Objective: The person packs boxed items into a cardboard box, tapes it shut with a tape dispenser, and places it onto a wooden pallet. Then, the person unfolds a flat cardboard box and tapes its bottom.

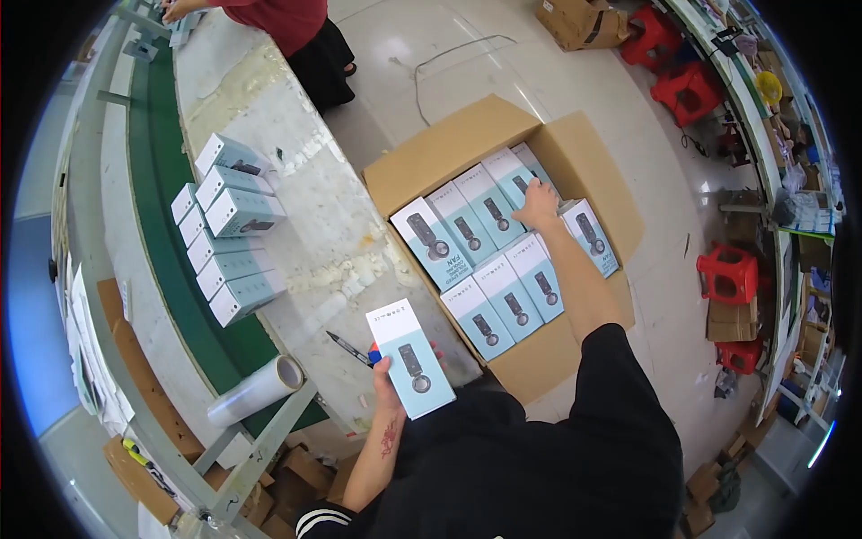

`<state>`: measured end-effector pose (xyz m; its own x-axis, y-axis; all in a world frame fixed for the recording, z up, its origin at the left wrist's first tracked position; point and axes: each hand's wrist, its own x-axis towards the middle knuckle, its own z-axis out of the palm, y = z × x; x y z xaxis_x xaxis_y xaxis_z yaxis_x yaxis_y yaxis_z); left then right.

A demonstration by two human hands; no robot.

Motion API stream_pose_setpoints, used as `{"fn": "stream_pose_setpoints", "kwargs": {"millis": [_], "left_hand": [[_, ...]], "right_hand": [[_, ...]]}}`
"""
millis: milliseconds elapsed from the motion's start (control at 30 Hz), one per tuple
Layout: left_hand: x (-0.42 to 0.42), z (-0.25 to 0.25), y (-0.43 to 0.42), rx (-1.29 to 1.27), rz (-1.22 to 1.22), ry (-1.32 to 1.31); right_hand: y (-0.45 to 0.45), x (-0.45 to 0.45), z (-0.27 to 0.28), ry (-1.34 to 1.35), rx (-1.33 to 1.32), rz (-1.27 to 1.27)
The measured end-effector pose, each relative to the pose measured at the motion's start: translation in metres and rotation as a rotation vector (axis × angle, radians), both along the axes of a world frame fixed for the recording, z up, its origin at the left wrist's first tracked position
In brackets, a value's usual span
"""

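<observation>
My left hand is closed around the side of a white and pale-blue fan box, which it holds up at the table's near edge. A pen and a blue-and-red object show just behind that box. My right hand reaches into the open carton, its fingers and thumb closed on a fan box in the far row. Part of that box is covered by the hand. Several more fan boxes stand in rows in the carton, and one stands at its right side.
Several fan boxes lie stacked on the left of the worktable, beside a green belt. A roll of clear film lies nearer. Another person stands at the far end. Red stools and shelving line the right.
</observation>
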<state>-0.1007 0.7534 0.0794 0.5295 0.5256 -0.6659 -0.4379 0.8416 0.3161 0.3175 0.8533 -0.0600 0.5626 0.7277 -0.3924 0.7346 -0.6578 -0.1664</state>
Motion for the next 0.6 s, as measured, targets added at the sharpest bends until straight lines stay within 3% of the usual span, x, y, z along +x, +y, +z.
{"fn": "stream_pose_setpoints", "kwargs": {"millis": [267, 367, 433, 467, 567, 600], "left_hand": [[0.0, 0.006, -0.012, -0.003, 0.069, 0.052], [-0.001, 0.001, -0.012, -0.023, 0.057, 0.047], [-0.003, -0.001, -0.013, -0.021, 0.046, 0.054], [-0.002, -0.002, -0.012, -0.017, 0.043, 0.061], [0.005, 0.001, -0.008, 0.02, 0.032, 0.094], [0.007, 0.001, -0.006, 0.037, 0.028, 0.107]], "right_hand": [[-0.031, -0.001, -0.012, 0.115, 0.327, -0.029], [-0.023, 0.012, -0.03, 0.117, 0.053, 0.088], [-0.008, 0.006, -0.043, 0.135, -0.009, 0.001], [0.001, 0.001, -0.039, 0.143, -0.04, -0.043], [0.018, 0.007, -0.008, 0.08, -0.197, 0.169], [0.017, -0.002, 0.009, 0.04, -0.075, 0.209]]}}
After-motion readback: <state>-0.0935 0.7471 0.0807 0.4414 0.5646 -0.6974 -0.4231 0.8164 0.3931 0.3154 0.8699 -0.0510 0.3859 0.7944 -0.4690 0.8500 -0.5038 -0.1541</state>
